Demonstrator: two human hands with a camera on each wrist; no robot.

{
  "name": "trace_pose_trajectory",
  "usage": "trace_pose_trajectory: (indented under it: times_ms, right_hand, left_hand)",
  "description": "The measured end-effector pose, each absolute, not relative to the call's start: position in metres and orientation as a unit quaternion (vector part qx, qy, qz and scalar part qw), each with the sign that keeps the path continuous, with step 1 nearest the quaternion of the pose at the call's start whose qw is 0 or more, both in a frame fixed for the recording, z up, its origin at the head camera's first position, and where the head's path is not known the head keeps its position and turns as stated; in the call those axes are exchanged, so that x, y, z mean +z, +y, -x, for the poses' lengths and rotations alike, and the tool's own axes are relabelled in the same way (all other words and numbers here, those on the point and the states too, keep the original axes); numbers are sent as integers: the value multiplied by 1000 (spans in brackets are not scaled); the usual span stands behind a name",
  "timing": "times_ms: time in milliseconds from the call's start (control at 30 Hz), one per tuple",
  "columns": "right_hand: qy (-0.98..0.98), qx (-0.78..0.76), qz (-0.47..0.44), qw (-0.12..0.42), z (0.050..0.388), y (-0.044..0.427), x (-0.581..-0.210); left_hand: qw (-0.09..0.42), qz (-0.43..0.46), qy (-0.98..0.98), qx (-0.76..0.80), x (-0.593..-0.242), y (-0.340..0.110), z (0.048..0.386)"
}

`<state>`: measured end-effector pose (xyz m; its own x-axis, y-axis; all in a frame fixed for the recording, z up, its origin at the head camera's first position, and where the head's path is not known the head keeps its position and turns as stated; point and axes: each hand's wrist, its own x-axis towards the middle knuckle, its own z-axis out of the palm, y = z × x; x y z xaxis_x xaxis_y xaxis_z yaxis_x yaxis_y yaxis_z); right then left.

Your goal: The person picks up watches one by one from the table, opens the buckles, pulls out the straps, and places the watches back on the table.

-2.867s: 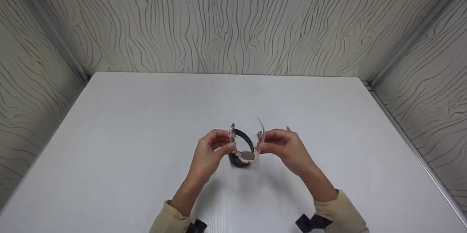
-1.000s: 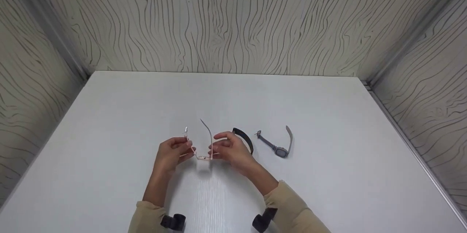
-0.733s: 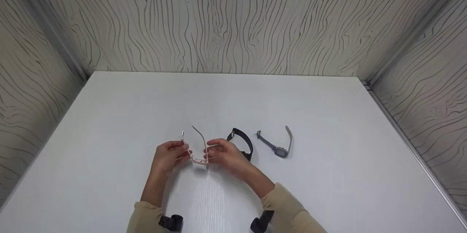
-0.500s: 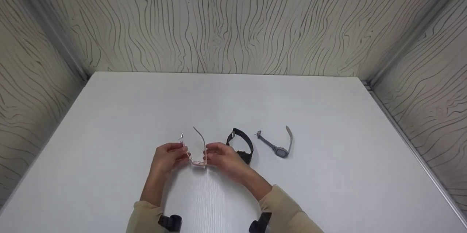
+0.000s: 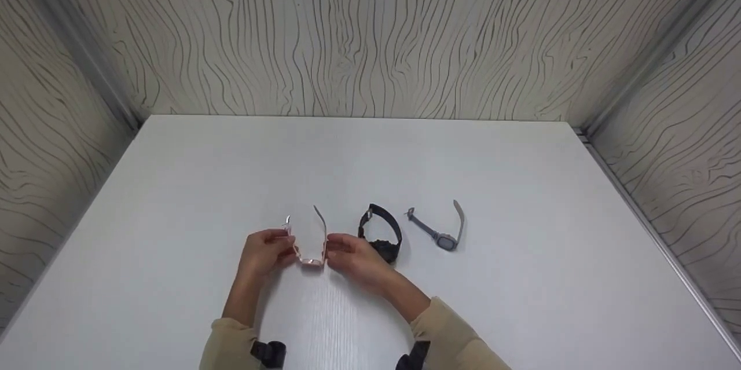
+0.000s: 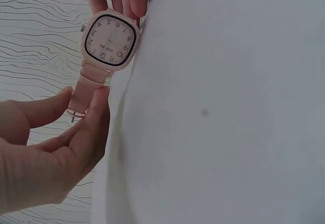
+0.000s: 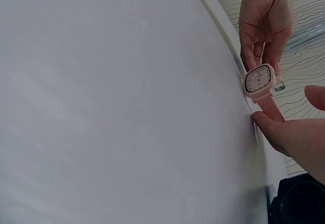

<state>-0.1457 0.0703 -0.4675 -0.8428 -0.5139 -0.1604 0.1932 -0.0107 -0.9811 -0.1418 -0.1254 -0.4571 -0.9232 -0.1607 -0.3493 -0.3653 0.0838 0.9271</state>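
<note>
A pink wristwatch (image 5: 311, 262) with a square face stands strap-up at the table surface; whether it bears fully on the table I cannot tell. Its face and numerals show in the left wrist view (image 6: 110, 40) and the right wrist view. My left hand (image 5: 263, 254) pinches the buckle-side strap (image 6: 87, 91) between thumb and fingers. On the other side, my right hand (image 5: 362, 263) touches the long strap (image 7: 270, 107) with its fingers; the thumb stands apart from it. Right of that hand is a black wristwatch (image 5: 385, 249), strap looped upward.
A grey-blue wristwatch (image 5: 446, 241) lies farther right with its strap spread. All three sit in a row on the white table (image 5: 370, 156). Wood-patterned panels (image 5: 347, 34) enclose the back and sides. A small black device (image 5: 269, 352) is strapped to each wrist.
Both hands have carried the pink wristwatch left from in front of the black one, then lowered it towards me. The right fingers have loosened from its strap. The other two watches stay put.
</note>
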Motion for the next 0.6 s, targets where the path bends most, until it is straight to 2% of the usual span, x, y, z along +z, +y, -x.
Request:
trace_pose_trajectory:
  times_ms: [600]
  right_hand:
    - [661,-695,127,254,138,73,-463]
  left_hand:
    - [88,187,738,642,-453,-126,142]
